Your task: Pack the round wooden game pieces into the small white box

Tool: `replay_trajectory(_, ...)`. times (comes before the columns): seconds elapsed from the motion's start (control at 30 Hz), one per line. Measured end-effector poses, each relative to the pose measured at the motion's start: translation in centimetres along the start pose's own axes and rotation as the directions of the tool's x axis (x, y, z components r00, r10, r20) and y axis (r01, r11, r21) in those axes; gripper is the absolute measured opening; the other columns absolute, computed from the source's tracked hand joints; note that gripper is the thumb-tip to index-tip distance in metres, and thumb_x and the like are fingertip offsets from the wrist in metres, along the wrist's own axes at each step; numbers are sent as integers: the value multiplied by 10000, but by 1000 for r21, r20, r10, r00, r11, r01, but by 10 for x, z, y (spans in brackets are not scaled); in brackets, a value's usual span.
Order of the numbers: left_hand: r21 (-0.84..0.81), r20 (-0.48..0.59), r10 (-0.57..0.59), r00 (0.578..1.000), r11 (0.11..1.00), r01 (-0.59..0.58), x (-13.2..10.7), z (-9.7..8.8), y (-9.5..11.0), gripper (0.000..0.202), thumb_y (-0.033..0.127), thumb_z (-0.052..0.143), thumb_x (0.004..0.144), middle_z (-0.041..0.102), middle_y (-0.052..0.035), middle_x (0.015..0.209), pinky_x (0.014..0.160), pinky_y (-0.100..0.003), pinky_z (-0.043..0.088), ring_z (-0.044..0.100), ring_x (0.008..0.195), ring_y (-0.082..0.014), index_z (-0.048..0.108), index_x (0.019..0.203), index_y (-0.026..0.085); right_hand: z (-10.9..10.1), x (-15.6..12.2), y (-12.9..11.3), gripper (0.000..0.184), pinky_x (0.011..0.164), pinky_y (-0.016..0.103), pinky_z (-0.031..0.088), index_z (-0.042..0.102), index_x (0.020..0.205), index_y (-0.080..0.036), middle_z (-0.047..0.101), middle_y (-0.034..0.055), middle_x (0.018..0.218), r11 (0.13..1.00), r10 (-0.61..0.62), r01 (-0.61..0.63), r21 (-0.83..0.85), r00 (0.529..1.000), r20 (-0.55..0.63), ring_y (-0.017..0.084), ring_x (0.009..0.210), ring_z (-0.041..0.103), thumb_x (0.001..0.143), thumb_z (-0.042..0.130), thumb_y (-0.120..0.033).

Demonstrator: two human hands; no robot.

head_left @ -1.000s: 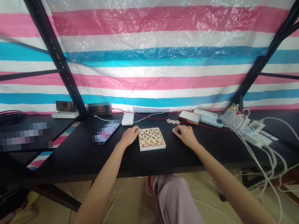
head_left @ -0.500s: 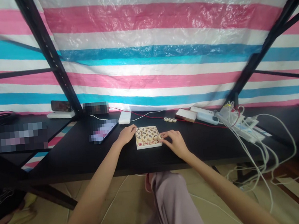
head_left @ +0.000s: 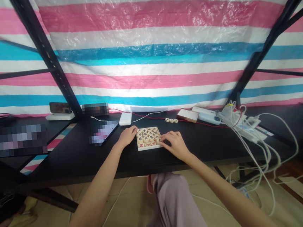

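A shallow white box [head_left: 149, 148] sits on the black table, filled with rows of round Chinese chess pieces [head_left: 146, 139], most with dark characters and red ones in the front row. My left hand [head_left: 127, 136] rests at the box's left side, its fingertips gripping the rim near the back corner. At the right side, my right hand [head_left: 177, 144] pinches a Chinese chess piece [head_left: 158, 140] between thumb and fingers, low over the front right part of the box. The fingers partly cover that piece and the box's right rim.
Behind the box lie three loose pieces [head_left: 171, 120] in a row, beside a small box [head_left: 187, 115] and a white power bank [head_left: 209, 117]. A phone [head_left: 104, 132] and a white device [head_left: 125, 118] are at left. Tangled white cables [head_left: 248, 129] hang over the right edge.
My right hand has shifted slightly left with the piece, from the box's right rim to over the pieces near its front right corner. The left hand stays at the box.
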State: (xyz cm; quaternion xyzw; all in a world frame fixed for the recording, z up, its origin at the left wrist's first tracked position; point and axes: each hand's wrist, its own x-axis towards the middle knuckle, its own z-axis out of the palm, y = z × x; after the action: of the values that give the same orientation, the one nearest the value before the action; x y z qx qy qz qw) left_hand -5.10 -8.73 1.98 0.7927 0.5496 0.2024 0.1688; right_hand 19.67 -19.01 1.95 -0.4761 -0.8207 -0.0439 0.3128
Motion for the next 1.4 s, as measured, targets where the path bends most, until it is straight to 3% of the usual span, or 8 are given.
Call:
replay_trajectory(0.17,-2,-1,1,1000,1000,-1,1,1,-1,308,360,341,864,645,-21,754,644,-260,367,591,761,-200,597,979,232,-1,-1,0,224,743,337,310,602,997,-264,665,18,993,999,-1,1,-42,1000,4,188,899,548,883,465,-399)
replay_trajectory(0.37,-4,6,-10,1000,1000,10,0,0,0,303,356,343,865,644,-23,763,632,-261,362,589,754,-199,591,984,230,-2,-2,-2,201,763,342,300,647,888,-258,644,11,1029,996,-25,25,-80,1000,-1,176,933,517,888,470,-355)
replay_trajectory(0.57,0,4,-10,1000,1000,10,0,0,1,297,346,346,866,642,-22,749,632,-261,364,591,756,-200,595,981,229,-2,-1,-2,201,775,327,300,624,955,-262,617,10,1069,995,-1,-4,-95,999,-50,169,957,500,902,440,-324)
replay_trajectory(0.67,-6,2,5,1000,1000,-5,1,0,0,304,351,339,867,639,-20,745,630,-259,362,589,754,-197,596,971,227,4,6,18,239,783,333,302,587,1049,-256,595,35,1121,979,86,-108,-173,987,-133,190,996,483,913,394,-293)
replay_trajectory(0.87,-9,-3,5,1000,1000,-5,1,1,-2,300,356,337,865,640,-23,766,605,-254,352,588,759,-195,592,957,229,26,25,94,379,810,375,312,463,1235,-183,494,113,1272,854,288,-348,-387,935,-204,259,1107,415,870,426,-280)
replay_trajectory(1.07,-16,-7,23,1000,1000,-23,1,3,-5,300,359,333,866,640,-18,765,613,-253,357,589,760,-192,593,948,233,34,32,125,237,797,383,311,569,1028,-184,547,119,1187,815,363,-394,-425,918,-156,266,1072,425,870,422,-282)
replay_trajectory(1.23,-18,-14,20,1000,1000,-20,1,3,-4,288,347,343,863,641,-16,762,631,-256,361,590,765,-192,593,953,235,31,26,119,167,694,312,306,557,840,-176,605,89,912,858,329,-344,-381,938,-106,217,879,501,876,404,-233)
replay_trajectory(1.4,-9,-5,11,1000,1000,-11,-1,0,-1,292,349,340,863,642,-22,778,629,-259,363,589,766,-197,592,959,236,24,19,102,171,689,296,323,567,817,-197,610,52,865,942,258,-277,-189,959,-122,196,833,529,873,444,-301)
